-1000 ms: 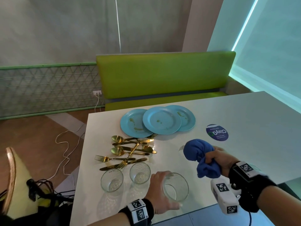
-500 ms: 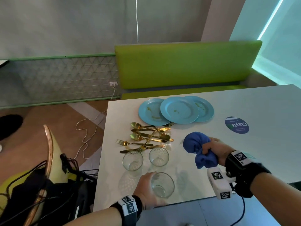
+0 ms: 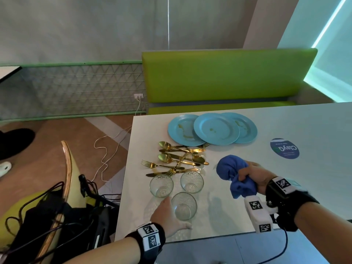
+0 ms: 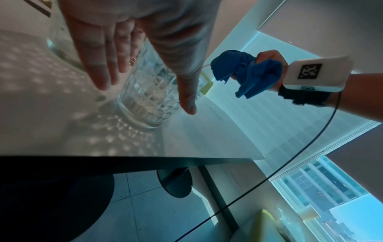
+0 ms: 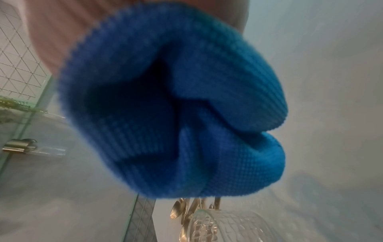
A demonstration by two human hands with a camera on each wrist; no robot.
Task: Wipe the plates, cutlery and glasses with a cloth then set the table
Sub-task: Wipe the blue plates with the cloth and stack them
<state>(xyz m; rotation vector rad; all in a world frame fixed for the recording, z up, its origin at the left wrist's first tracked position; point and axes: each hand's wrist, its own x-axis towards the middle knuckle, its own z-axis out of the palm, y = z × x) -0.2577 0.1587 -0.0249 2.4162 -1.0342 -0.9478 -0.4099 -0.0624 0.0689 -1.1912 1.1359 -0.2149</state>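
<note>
left hand (image 3: 167, 216) fingers straight, bracketing the near glass (image 3: 183, 206) by the table's (image 3: 285, 197) near edge | glass upright | right hand (image 3: 253, 177) farther right, clutching blue cloth (image 3: 231, 171)

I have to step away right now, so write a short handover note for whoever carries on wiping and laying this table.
Left hand: open, fingers straight around the nearest glass, which stands on the table; no firm grip visible.
Right hand: grips the bunched blue cloth above the table.
Things: two more glasses stand behind the nearest one; gold cutlery lies in a loose pile; three overlapping blue plates sit further back, still smeared.
Done: I cannot tell which glasses are wiped.
Left: wipe the plates and cutlery, then lay the places.
</note>
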